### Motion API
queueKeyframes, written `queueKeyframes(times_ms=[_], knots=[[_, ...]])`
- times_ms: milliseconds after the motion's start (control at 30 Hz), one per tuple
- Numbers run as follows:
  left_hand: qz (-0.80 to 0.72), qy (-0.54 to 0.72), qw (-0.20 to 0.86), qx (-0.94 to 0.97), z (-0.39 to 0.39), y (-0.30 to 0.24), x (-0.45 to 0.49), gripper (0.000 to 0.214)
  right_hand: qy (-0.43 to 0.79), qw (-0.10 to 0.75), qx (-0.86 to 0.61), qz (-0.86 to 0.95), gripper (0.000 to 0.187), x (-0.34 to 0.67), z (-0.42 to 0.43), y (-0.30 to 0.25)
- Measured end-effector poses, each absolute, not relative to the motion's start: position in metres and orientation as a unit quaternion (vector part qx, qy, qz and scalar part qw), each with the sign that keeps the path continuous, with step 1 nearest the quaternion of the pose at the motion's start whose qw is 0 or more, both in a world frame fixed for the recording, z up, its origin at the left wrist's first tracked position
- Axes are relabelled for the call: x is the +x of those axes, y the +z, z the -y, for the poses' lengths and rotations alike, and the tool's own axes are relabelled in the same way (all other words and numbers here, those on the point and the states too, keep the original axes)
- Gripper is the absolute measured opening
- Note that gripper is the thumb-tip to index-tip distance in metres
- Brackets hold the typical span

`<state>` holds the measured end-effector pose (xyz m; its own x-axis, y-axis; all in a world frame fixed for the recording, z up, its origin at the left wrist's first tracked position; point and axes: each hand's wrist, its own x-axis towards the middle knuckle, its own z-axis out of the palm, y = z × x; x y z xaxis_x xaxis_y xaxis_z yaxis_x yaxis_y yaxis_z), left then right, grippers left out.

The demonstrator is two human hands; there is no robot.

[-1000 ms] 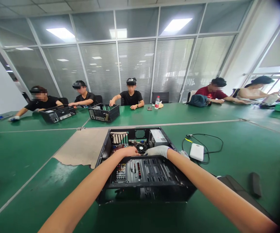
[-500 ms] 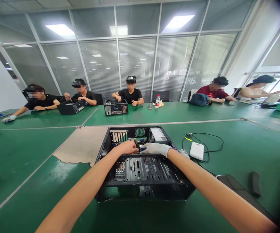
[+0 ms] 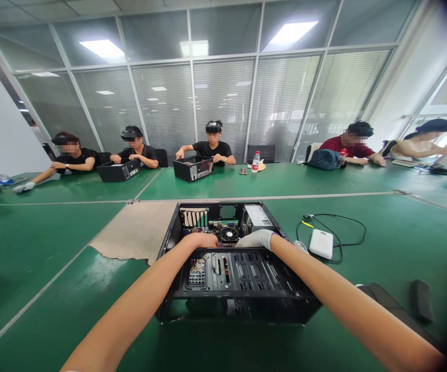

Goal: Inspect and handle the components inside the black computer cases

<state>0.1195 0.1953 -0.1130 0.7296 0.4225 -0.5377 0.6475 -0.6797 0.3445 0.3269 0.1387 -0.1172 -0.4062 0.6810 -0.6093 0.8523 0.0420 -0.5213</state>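
Observation:
An open black computer case [image 3: 231, 289] lies on the green table in front of me, its drive cage nearest me. Inside it I see a motherboard with a round cooler fan [image 3: 230, 234] and a grey power supply [image 3: 258, 217]. My left hand [image 3: 201, 241] is bare and reaches down into the case just behind the drive cage; its fingers are hidden. My right hand [image 3: 257, 239] wears a white glove and dips into the case beside the fan, its fingers also out of sight. The two hands are a short way apart.
A white power bank [image 3: 321, 244] with a looped black cable lies right of the case. A worn brown patch [image 3: 138, 232] marks the table at left. Dark objects [image 3: 420, 300] lie at right. Several people sit across the table with other black cases [image 3: 193, 168], and a water bottle [image 3: 256, 162] stands there.
Both hands have drawn back toward me and sunk lower behind the drive cage, moving apart. The blue thing seen between them half a second ago is out of sight. People opposite turned their cases.

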Motion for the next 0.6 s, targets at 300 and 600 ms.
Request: queueKeyframes(times_ms=[300,600], knots=[[-0.351,-0.171,0.271,0.880,-0.189,-0.098,0.114,0.070,-0.401,0.110,0.504,-0.757,0.025,0.326,-0.141,-0.099],[-0.398,-0.027,0.260,0.879,-0.183,-0.072,0.100,0.090,-0.205,-0.098,0.621,-0.750,0.038,0.329,-0.126,-0.086]])
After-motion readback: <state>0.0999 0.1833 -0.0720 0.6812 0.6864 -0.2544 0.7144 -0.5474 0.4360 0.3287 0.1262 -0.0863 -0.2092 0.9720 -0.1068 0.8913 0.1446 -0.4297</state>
